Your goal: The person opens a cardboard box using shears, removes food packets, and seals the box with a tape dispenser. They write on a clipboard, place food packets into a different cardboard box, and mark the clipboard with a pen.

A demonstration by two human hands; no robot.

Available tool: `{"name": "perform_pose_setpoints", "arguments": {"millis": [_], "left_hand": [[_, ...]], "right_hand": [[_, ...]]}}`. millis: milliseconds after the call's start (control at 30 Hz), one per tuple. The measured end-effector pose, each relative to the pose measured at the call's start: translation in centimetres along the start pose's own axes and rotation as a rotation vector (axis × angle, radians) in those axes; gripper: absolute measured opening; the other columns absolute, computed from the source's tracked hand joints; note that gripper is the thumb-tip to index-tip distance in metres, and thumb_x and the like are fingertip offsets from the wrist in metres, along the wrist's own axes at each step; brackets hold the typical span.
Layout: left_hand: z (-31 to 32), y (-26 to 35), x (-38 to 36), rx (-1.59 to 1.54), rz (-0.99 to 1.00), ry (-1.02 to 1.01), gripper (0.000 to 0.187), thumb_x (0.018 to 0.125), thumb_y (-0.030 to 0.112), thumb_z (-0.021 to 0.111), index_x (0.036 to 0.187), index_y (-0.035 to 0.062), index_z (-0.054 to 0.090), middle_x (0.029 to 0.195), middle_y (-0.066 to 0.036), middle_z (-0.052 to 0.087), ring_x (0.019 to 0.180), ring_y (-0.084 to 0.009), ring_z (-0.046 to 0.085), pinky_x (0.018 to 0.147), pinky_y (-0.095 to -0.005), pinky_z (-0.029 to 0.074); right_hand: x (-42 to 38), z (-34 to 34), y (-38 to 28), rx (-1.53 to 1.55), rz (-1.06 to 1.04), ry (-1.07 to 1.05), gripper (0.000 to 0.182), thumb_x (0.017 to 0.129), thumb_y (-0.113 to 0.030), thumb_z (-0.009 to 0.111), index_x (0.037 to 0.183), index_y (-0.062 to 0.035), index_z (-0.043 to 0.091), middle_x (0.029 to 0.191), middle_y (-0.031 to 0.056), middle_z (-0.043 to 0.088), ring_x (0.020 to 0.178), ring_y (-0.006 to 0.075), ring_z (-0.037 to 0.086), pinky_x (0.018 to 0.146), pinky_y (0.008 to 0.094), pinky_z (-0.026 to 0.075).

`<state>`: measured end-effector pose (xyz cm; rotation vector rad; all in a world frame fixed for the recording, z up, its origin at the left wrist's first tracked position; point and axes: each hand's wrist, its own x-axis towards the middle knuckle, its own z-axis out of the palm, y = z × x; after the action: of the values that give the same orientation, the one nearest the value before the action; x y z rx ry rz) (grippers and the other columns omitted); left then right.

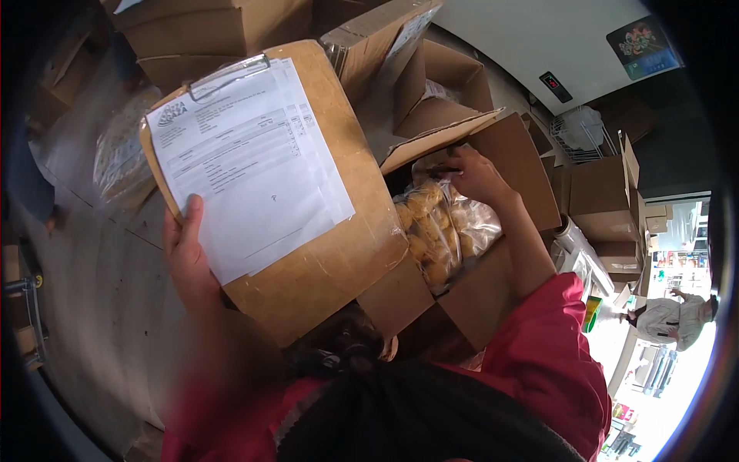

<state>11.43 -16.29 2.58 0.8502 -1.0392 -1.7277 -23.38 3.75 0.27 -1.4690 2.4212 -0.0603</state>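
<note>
Head view: at left, the left hand holds a clipboard, its grip closed on the edge, thumb over the printed sheets. To the right, clear bags of yellow pieces sit in an open carton, the fuller-looking one running lengthwise towards the wearer. The right hand, nearer, bends its fingers at their far end; whether that grip pinches plastic, I cannot tell.

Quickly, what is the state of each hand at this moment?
Left hand: closed, holding the clipboard.
Right hand: in the box by a bag, fingers bent; cannot tell whether it grips anything.
</note>
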Motion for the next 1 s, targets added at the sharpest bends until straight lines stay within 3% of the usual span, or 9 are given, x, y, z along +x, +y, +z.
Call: {"name": "perform_pose_setpoints", "arguments": {"millis": [100, 167, 300, 367, 500, 800, 933, 1000], "left_hand": [[0.1, 0.1, 0.1, 0.038, -0.016, 0.037, 0.036, 0.089, 0.015, 0.051, 0.119, -0.0031, 0.045, 0.109, -0.012, 0.056, 0.096, -0.0157, 0.055, 0.081, -0.0272, 0.044], [0.1, 0.0, 0.3, 0.043, -0.026, 0.043, 0.036, 0.089, 0.015, 0.051, 0.12, -0.0032, 0.045, 0.11, -0.012, 0.055, 0.097, -0.0157, 0.055, 0.081, -0.0271, 0.044], [0.2, 0.1, 0.3, 0.061, -0.034, 0.051, 0.037, 0.089, 0.015, 0.05, 0.12, -0.0037, 0.044, 0.112, -0.012, 0.054, 0.098, -0.0156, 0.054, 0.082, -0.0273, 0.043], [0.3, 0.2, 0.2, 0.065, -0.025, 0.05, 0.037, 0.089, 0.015, 0.05, 0.12, -0.0036, 0.044, 0.112, -0.012, 0.054, 0.098, -0.0156, 0.054, 0.083, -0.0274, 0.043], [-0.2, -0.1, 0.3, 0.084, -0.013, 0.076, 0.037, 0.09, 0.016, 0.05, 0.121, -0.0037, 0.044, 0.111, -0.012, 0.054, 0.098, -0.0157, 0.054, 0.082, -0.0273, 0.043], [0.3, 0.3, -0.2, 0.12, -0.03, 0.043, 0.039, 0.089, 0.02, 0.05, 0.12, -0.0027, 0.045, 0.111, -0.012, 0.054, 0.097, -0.0171, 0.054, 0.082, -0.0279, 0.043], [0.1, 0.1, -0.2, 0.117, -0.012, 0.032, 0.039, 0.09, 0.021, 0.05, 0.12, -0.0027, 0.045, 0.111, -0.012, 0.054, 0.097, -0.0174, 0.054, 0.082, -0.0277, 0.043], [-0.1, 0.0, -0.1, 0.128, -0.001, 0.028, 0.039, 0.09, 0.021, 0.05, 0.12, -0.0033, 0.044, 0.111, -0.013, 0.053, 0.098, -0.0179, 0.054, 0.083, -0.0279, 0.043]], "right_hand": [[-1.5, -0.7, 0.7, 0.029, -0.078, 0.081, 0.024, 0.066, -0.004, 0.054, 0.088, -0.0033, 0.064, 0.099, 0.0111, 0.057, 0.101, 0.0276, 0.048, 0.09, 0.0345, 0.04], [-2.0, -1.7, 0.6, 0.001, -0.336, 0.269, 0.022, 0.062, 0.0, 0.054, 0.081, -0.0005, 0.063, 0.094, 0.0091, 0.056, 0.098, 0.0263, 0.047, 0.085, 0.0342, 0.043], [-1.5, -1.2, 1.0, 0.032, -0.353, 0.25, 0.02, 0.06, 0.003, 0.052, 0.078, 0.0007, 0.061, 0.092, 0.0084, 0.057, 0.096, 0.0269, 0.048, 0.082, 0.0343, 0.044], [-0.9, -0.7, 1.4, 0.118, -0.256, 0.17, 0.021, 0.06, 0.005, 0.049, 0.078, 0.0001, 0.06, 0.092, 0.0078, 0.059, 0.093, 0.0278, 0.049, 0.081, 0.0341, 0.045], [-1.5, -1.3, 0.8, 0.081, -0.353, 0.225, 0.022, 0.061, 0.006, 0.048, 0.078, 0.0004, 0.06, 0.092, 0.0075, 0.061, 0.091, 0.0287, 0.051, 0.083, 0.034, 0.045], [-2.7, -0.9, 2.1, 0.187, -0.283, 0.265, 0.028, 0.061, 0.005, 0.048, 0.083, -0.0014, 0.063, 0.093, 0.0086, 0.062, 0.097, 0.0269, 0.052, 0.086, 0.035, 0.044], [-3.2, -2.4, 2.1, 0.476, -0.289, 0.304, 0.027, 0.062, 0.004, 0.046, 0.084, -0.0007, 0.06, 0.091, 0.0097, 0.06, 0.092, 0.0235, 0.053, 0.085, 0.0323, 0.042], [-4.4, -2.5, 1.6, 1.222, -0.094, 0.255, 0.026, 0.063, -0.002, 0.049, 0.088, -0.0015, 0.054, 0.087, 0.0074, 0.055, 0.087, 0.0191, 0.051, 0.082, 0.0284, 0.04]]}}
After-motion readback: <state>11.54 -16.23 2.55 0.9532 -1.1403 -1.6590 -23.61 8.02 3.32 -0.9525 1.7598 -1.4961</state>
